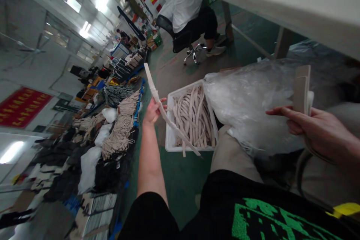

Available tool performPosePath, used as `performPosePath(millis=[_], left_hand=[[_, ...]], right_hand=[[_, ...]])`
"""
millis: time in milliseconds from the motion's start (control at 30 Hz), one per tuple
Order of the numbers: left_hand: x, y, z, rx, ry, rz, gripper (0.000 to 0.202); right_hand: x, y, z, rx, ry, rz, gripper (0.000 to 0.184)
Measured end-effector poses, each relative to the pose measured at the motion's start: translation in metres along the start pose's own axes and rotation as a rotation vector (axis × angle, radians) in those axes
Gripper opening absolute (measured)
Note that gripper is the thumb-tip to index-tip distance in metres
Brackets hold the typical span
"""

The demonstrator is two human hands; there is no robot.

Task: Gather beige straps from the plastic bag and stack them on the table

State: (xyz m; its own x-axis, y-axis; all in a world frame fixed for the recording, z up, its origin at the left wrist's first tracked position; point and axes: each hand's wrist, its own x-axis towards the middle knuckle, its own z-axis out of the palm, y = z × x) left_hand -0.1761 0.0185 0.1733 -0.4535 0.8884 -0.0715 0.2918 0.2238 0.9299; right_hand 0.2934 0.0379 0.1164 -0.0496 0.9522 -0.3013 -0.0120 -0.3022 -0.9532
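My left hand [153,111] is closed around a long beige fabric strap [176,129], which runs slantwise across the left side of a white plastic bin [168,140]. Inside that bin lies a tangled heap of similar beige straps [194,114], with a few ends hanging over the near rim. Out to the right, my right hand [317,129] grips a flat beige folded piece [301,88] that stands upright from the fist, a small white part at its edge. A dark band trails below this hand; whether it joins the piece I cannot tell.
Clear plastic sheeting [247,105] bulges beside the bin, under a white-topped table [295,0]. A person [188,3] sits on a black wheeled chair [165,26] ahead. Along the left, bundled straps [119,137] and white bags [89,168] are piled.
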Motion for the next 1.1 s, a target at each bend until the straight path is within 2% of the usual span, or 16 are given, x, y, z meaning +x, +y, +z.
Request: performPosePath(millis=[100, 167, 233, 300, 400, 433, 500, 567, 633, 767, 867, 1000, 1100], left_hand=[[0.036, -0.027, 0.037, 0.24, 0.037, -0.112, 0.049], [0.036, -0.049, 0.075, 0.275, -0.038, -0.124, 0.032], [0.019, -0.071, 0.121, 0.296, -0.17, -0.135, 0.012], [-0.011, -0.093, 0.168, 0.308, -0.325, -0.144, 0.005], [-0.059, -0.12, 0.229, 0.322, -0.494, -0.135, 0.016], [-0.071, -0.128, 0.244, 0.357, -0.529, -0.11, 0.023], [-0.088, -0.139, 0.264, 0.497, -0.522, -0.021, 0.032], [-0.095, -0.145, 0.272, 0.603, -0.453, 0.046, 0.026], [-0.095, -0.146, 0.27, 0.616, -0.396, 0.058, 0.013], [-0.093, -0.139, 0.253, 0.577, -0.349, 0.068, 0.013], [-0.097, -0.13, 0.239, 0.515, -0.267, 0.08, 0.01], [-0.106, -0.106, 0.218, 0.382, -0.136, 0.083, 0.018], [-0.114, -0.074, 0.198, 0.082, -0.094, 0.122, 0.024]], right_hand=[[0.004, 0.004, 0.001, 0.042, 0.021, 0.066, 0.053], [0.006, 0.006, 0.002, 0.054, 0.019, 0.067, 0.049], [0.007, 0.009, 0.002, 0.079, 0.017, 0.057, 0.045], [0.008, 0.012, 0.001, 0.105, 0.007, 0.049, 0.043], [0.009, 0.016, 0.001, 0.103, -0.021, 0.059, 0.043], [0.009, 0.016, 0.001, 0.092, -0.03, 0.066, 0.044], [0.007, 0.015, 0.002, 0.075, -0.039, 0.069, 0.045], [0.006, 0.014, 0.002, 0.062, -0.046, 0.065, 0.043], [0.006, 0.013, 0.001, 0.056, -0.053, 0.058, 0.041], [0.006, 0.013, -0.001, 0.051, -0.05, 0.034, 0.042], [0.007, 0.012, -0.002, 0.043, -0.081, 0.021, 0.047], [0.006, 0.012, 0.0, 0.039, -0.095, 0.018, 0.051], [0.005, 0.011, 0.002, 0.029, -0.125, 0.015, 0.051]])
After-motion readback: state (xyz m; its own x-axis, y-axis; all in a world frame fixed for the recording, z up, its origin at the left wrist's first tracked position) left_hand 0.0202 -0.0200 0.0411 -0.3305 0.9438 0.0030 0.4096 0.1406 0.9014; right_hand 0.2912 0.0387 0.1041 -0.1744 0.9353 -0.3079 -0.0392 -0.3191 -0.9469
